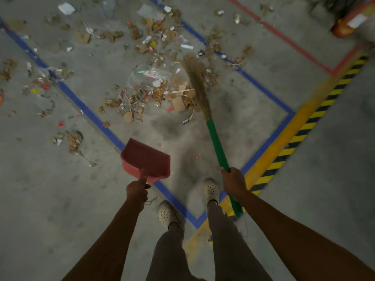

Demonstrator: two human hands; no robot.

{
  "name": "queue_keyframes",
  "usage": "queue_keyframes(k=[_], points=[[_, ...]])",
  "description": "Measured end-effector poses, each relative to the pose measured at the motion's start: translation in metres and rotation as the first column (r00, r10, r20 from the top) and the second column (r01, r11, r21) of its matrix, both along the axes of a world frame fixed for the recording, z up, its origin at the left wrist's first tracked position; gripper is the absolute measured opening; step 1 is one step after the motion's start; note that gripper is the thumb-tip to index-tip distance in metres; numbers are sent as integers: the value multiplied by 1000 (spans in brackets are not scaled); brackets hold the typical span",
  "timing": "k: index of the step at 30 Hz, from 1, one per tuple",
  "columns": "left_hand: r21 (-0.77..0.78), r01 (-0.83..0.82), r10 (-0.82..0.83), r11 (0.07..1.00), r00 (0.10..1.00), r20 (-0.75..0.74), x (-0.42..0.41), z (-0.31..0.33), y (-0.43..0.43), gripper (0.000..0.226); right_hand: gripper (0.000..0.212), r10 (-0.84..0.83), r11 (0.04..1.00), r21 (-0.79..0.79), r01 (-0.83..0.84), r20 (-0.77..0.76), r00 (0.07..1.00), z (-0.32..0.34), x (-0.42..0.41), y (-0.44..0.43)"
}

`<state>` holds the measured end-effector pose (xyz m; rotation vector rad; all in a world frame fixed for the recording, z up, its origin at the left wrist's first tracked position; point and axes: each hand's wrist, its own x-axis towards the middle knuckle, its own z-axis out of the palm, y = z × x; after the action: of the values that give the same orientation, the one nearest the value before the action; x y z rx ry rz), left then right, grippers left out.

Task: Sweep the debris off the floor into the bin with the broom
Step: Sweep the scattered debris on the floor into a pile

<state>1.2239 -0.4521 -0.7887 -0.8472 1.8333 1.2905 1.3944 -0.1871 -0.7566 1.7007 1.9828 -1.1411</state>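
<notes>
The right hand (pixel 233 182) curls round the green handle of the grass broom (pixel 217 142), with its bristles at the right edge of the debris (pixel 150 96) heaped ahead. The left hand (pixel 137 191) grips the red dustpan (pixel 145 159) by its handle, above the floor (pixel 253 94). Short inward strokes would serve best here — gather one pile first (scraps lie past the blue tape (pixel 87 110) too). No bin shows.

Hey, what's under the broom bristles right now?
Brown cardboard scraps and crumbled debris show on both sides of the bristles, over grey floor. Whatever lies directly beneath them is covered.
</notes>
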Motion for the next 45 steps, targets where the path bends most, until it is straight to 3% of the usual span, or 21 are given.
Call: queue_keyframes(k=[3, 10, 16, 27, 33, 37, 40, 45], points=[[27, 96, -97, 995, 995, 18, -11, 6, -19, 40, 38, -96, 995, -22, 96, 24, 995, 8, 14, -38], [24, 216, -216, 976, 976, 27, -36, 19, -61, 25, 52, -321, 938, -129, 322, 30, 947, 19, 31, -117], [34, 310, -311, 950, 951, 6, -63, 24, -94, 27, 48, -511, 824, -270, 498, 22, 859, 21, 28, -173], [147, 510, -516, 848, 856, 5, -121, 22, -110, 33, 38, -840, 504, -350, 789, 11, 542, -10, 15, -297], [112, 482, -491, 869, 868, 73, -174, -1, -102, 34, 23, -833, 439, -370, 819, 174, 525, -44, -55, -290], [87, 456, -464, 886, 876, 136, -243, -28, -89, 37, 31, -747, 518, -359, 777, 253, 615, -84, -154, -259], [70, 420, -425, 905, 891, 159, -303, -43, -78, 37, 36, -616, 663, -377, 647, 217, 757, -97, -248, -230], [55, 378, -382, 924, 916, 126, -406, -67, -65, 29, 37, -413, 825, -352, 442, 159, 897, -92, -370, -180]])
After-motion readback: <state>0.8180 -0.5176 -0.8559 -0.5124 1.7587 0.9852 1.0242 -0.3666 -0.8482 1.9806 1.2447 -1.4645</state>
